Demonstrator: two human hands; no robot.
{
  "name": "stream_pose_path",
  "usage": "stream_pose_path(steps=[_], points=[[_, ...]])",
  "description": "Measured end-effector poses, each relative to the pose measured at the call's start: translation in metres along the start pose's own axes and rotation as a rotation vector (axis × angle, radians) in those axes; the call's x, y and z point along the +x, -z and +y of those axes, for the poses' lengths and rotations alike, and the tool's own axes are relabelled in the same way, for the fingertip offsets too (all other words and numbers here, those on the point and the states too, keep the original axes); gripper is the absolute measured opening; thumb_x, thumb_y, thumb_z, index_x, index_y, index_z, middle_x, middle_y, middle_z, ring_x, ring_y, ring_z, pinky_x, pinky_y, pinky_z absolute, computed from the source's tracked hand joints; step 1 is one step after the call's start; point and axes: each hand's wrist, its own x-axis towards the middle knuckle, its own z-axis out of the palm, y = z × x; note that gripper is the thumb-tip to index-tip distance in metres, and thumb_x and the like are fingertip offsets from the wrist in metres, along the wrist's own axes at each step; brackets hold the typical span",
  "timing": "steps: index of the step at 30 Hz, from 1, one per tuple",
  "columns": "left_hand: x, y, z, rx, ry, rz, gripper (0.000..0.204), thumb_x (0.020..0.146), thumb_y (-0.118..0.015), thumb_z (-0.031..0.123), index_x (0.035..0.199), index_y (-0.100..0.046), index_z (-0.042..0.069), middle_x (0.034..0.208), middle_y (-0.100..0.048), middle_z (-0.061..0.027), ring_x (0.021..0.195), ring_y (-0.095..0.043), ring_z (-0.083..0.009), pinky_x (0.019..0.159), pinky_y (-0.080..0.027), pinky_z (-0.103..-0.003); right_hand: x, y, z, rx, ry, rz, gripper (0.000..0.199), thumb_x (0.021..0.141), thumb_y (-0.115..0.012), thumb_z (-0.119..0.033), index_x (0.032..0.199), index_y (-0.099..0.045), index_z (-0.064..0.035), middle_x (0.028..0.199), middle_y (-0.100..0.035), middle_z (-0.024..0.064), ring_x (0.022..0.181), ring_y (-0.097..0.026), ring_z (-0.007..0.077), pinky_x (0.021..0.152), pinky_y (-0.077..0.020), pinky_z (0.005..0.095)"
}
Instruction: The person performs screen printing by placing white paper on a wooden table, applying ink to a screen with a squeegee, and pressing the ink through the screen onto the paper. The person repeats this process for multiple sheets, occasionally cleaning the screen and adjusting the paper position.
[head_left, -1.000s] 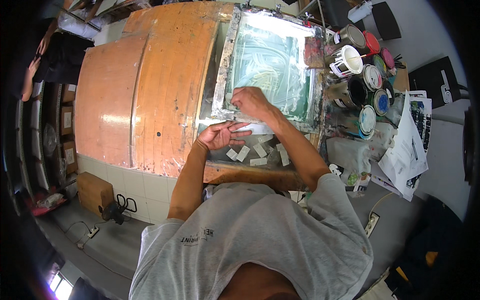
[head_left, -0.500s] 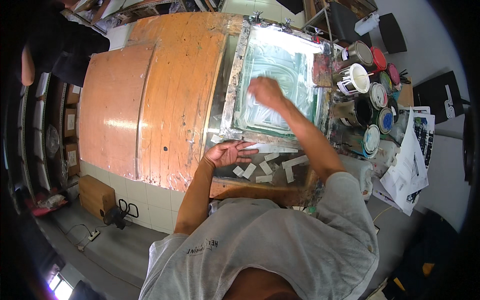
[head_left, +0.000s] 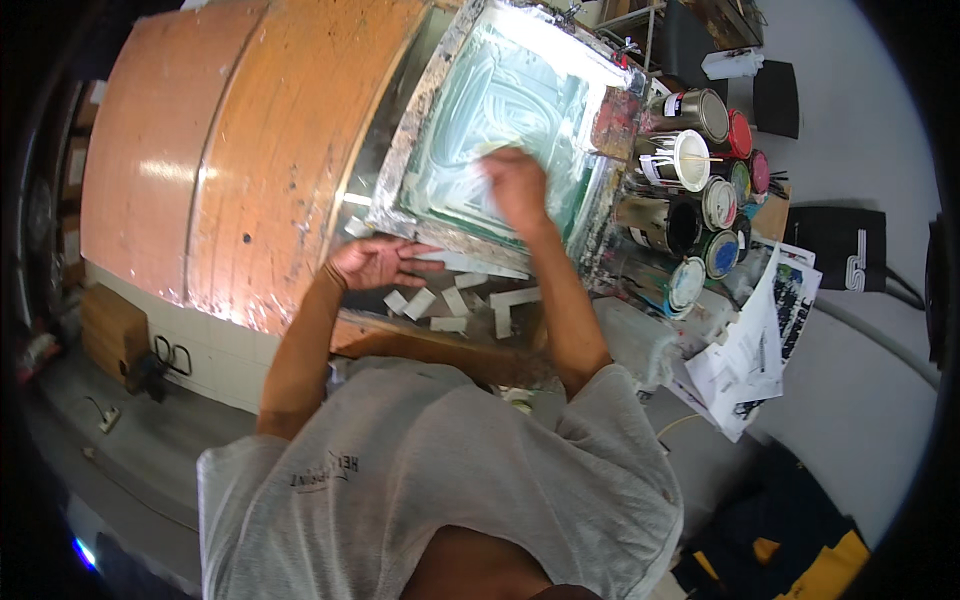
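A screen-printing frame (head_left: 408,150) with a worn, paint-stained border lies on the worktable. White streaks and swirls smear its greenish mesh (head_left: 520,85). Over the lower middle of the mesh is my right hand (head_left: 518,190), its fingers closed round a pale wad (head_left: 487,160); blur hides what the wad is made of. My left hand (head_left: 378,262) rests palm up at the frame's near left corner, fingers stretched out and holding nothing. Several short white strips (head_left: 450,324) lie on the dark surface just in front of the frame.
Paint tins (head_left: 690,160) crowd the table to the right of the frame, one with a stick in it. Loose printed sheets (head_left: 745,355) hang at the right edge. Orange-brown boards (head_left: 280,140) cover the left side. Clamps (head_left: 625,50) stand at the frame's far edge.
My right hand has moved across the mesh toward the frame's near side, still closed. My left hand stays open by the near corner. The whole view has turned and shifted.
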Motion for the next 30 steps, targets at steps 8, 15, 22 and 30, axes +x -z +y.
stream_pose_path(steps=[8, 15, 22, 30], points=[[-0.001, 0.006, 0.0, 0.035, -0.015, -0.009, 0.045, 0.1, -0.054, 0.039, 0.137, -0.061, 0.014, 0.161, -0.036, -0.0119, 0.15, -0.029, -0.0383, 0.119, -0.027, -0.058, -0.026, 0.025, -0.015, -0.257, -0.165, -0.038, 0.013, 0.079, -0.063, -0.008, 0.087, -0.074, -0.0061, 0.086, -0.071, 0.0146, 0.077, -0.07, 0.0324, 0.066, -0.0554, 0.0424], [0.003, -0.018, 0.01, 0.075, 0.015, 0.051, 0.041, 0.101, -0.055, 0.039, 0.13, -0.066, 0.014, 0.16, -0.038, -0.0134, 0.15, -0.029, -0.0394, 0.118, -0.028, -0.057, 0.073, 0.036, 0.101, -0.416, -0.264, 0.072, 0.011, 0.08, -0.063, -0.005, 0.077, -0.073, -0.0067, 0.088, -0.071, 0.0182, 0.079, -0.071, 0.0366, 0.069, -0.0546, 0.0458], [0.0, 0.001, 0.0, 0.019, -0.009, -0.007, 0.043, 0.106, -0.046, 0.037, 0.136, -0.06, 0.011, 0.163, -0.033, -0.0127, 0.151, -0.028, -0.0363, 0.118, -0.029, -0.055, -0.04, 0.051, -0.008, -0.332, -0.311, -0.098, 0.012, 0.078, -0.062, -0.003, 0.076, -0.072, -0.0089, 0.085, -0.07, 0.0132, 0.074, -0.068, 0.0333, 0.062, -0.0519, 0.0457], [0.003, 0.0, 0.004, 0.012, -0.001, -0.021, 0.048, 0.099, -0.057, 0.041, 0.135, -0.062, 0.009, 0.163, -0.033, -0.0128, 0.151, -0.024, -0.0409, 0.12, -0.022, -0.059, 0.023, -0.006, 0.033, -0.207, -0.323, 0.308, 0.01, 0.075, -0.063, -0.003, 0.072, -0.07, -0.0106, 0.081, -0.068, 0.0095, 0.073, -0.067, 0.0306, 0.061, -0.0521, 0.0447]])
